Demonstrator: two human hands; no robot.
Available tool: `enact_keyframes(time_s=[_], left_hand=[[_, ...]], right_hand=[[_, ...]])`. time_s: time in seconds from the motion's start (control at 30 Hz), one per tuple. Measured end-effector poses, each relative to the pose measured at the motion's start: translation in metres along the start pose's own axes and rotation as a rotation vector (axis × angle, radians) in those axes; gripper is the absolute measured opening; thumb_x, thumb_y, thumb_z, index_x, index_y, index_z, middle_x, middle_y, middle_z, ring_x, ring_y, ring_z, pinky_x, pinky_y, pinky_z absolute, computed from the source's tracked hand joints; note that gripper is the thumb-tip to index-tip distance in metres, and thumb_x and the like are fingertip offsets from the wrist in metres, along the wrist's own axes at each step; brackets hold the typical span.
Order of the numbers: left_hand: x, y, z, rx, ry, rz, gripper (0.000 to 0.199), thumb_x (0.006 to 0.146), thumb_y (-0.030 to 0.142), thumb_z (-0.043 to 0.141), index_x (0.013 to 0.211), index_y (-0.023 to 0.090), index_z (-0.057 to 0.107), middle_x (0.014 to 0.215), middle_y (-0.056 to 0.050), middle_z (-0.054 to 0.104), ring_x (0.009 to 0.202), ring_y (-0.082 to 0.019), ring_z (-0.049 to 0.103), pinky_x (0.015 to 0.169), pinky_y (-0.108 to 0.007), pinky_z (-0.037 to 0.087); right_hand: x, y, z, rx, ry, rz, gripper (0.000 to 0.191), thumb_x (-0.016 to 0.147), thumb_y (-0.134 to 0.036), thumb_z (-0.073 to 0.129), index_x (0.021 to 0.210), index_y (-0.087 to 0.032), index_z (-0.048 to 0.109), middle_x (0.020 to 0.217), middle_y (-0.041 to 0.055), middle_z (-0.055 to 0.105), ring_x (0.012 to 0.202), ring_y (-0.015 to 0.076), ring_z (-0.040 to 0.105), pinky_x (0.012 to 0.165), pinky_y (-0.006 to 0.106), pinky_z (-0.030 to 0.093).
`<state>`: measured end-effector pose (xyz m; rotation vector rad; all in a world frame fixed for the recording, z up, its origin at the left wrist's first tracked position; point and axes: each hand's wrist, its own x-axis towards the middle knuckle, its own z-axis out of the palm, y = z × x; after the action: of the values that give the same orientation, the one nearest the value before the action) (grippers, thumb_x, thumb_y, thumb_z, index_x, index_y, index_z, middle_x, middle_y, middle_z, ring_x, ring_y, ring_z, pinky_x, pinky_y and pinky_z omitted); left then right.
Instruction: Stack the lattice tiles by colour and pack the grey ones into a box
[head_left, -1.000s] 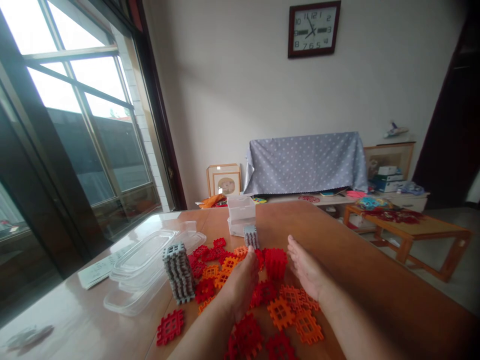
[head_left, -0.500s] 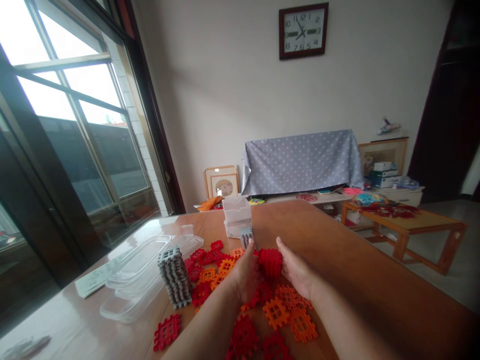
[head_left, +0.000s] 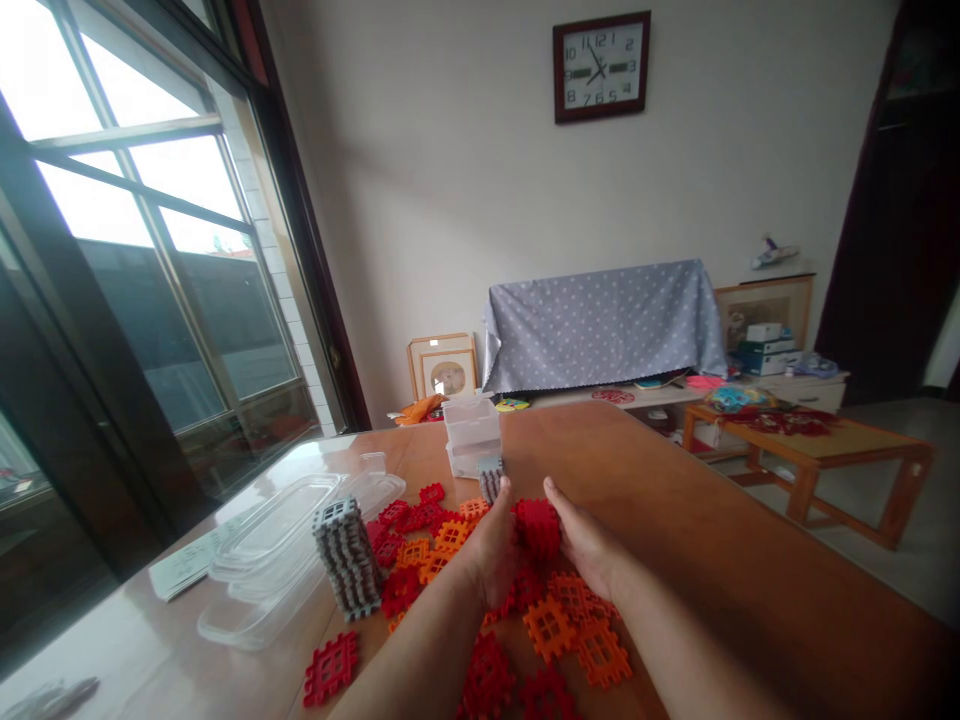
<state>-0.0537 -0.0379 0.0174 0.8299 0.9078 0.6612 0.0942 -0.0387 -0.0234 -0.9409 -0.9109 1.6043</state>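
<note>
A stack of red interlocking plastic squares [head_left: 538, 530] is held between my two hands, over the middle of the table. My left hand [head_left: 496, 550] presses against its left side, thumb up. On its right side my right hand [head_left: 581, 535] closes in, with the fingers partly hidden. Loose orange squares [head_left: 549, 628] and red squares [head_left: 487, 675] lie spread beneath and in front of the hands. A tall grey stack of squares [head_left: 346, 560] stands left of my left arm. Just beyond my left thumb is a smaller grey stack [head_left: 491, 478].
Clear plastic lids and trays [head_left: 255, 580] lie on the left of the table, by a paper sheet [head_left: 191, 560]. Stacked clear boxes [head_left: 472, 430] stand toward the far edge. A low wooden table [head_left: 817, 450] with red items is off to the right.
My right hand has come slightly left, closer against the red stack. Otherwise the view has only shifted a little.
</note>
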Motion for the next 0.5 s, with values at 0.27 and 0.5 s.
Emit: enact_keyframes(time_s=[0.27, 0.5], left_hand=[[-0.001, 0.002, 0.002, -0.037, 0.027, 0.007, 0.09, 0.086, 0.079, 0.041, 0.146, 0.013, 0.049, 0.146, -0.017, 0.055, 0.13, -0.033, 0.054, 0.107, -0.038, 0.045], [0.008, -0.004, -0.004, -0.013, 0.044, 0.023, 0.086, 0.084, 0.079, 0.047, 0.14, 0.013, 0.054, 0.138, -0.016, 0.061, 0.127, -0.031, 0.056, 0.103, -0.035, 0.046]], right_hand=[[-0.006, 0.001, 0.012, 0.105, -0.04, 0.094, 0.067, 0.086, -0.077, 0.048, 0.115, -0.02, 0.069, 0.108, 0.0087, 0.079, 0.119, 0.0246, 0.066, 0.104, 0.04, 0.048], [-0.004, -0.002, 0.012, 0.071, -0.011, 0.09, 0.07, 0.086, -0.079, 0.044, 0.112, -0.02, 0.07, 0.109, 0.011, 0.078, 0.122, 0.0259, 0.065, 0.104, 0.041, 0.049]])
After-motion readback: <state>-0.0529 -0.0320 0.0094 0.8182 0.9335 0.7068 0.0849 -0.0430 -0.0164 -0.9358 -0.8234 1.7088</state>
